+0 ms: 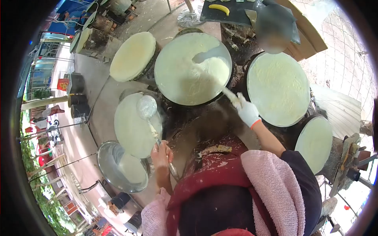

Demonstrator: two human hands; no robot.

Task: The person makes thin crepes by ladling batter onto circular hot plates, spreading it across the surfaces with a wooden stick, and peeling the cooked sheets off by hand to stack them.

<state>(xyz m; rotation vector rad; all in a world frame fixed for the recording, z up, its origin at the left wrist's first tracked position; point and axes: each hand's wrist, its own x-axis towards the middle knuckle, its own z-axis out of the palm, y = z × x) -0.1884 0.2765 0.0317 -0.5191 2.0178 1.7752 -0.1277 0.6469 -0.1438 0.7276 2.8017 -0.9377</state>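
Observation:
My left hand (160,155) is bare and wrapped round the long handle of a ladle (147,107). The ladle's bowl, coated in pale batter, is over a pale round sheet (132,129). In a white glove with an orange cuff, my right hand (246,111) grips the handle of a batter spreader (228,93). The spreader reaches over the large round griddle (177,100) ahead, which is coated with pale batter (177,59). Motion blurs the spreader's far end. A grey patch shows near it, and I cannot tell if it is blade or bare griddle.
A metal bowl (105,167) with batter stands at lower left. A pale round stack (133,57) lies at upper left. Two more coated rounds, one large (278,88) and one smaller (315,143), are on the right. A banana (219,8) lies on a dark board at the top.

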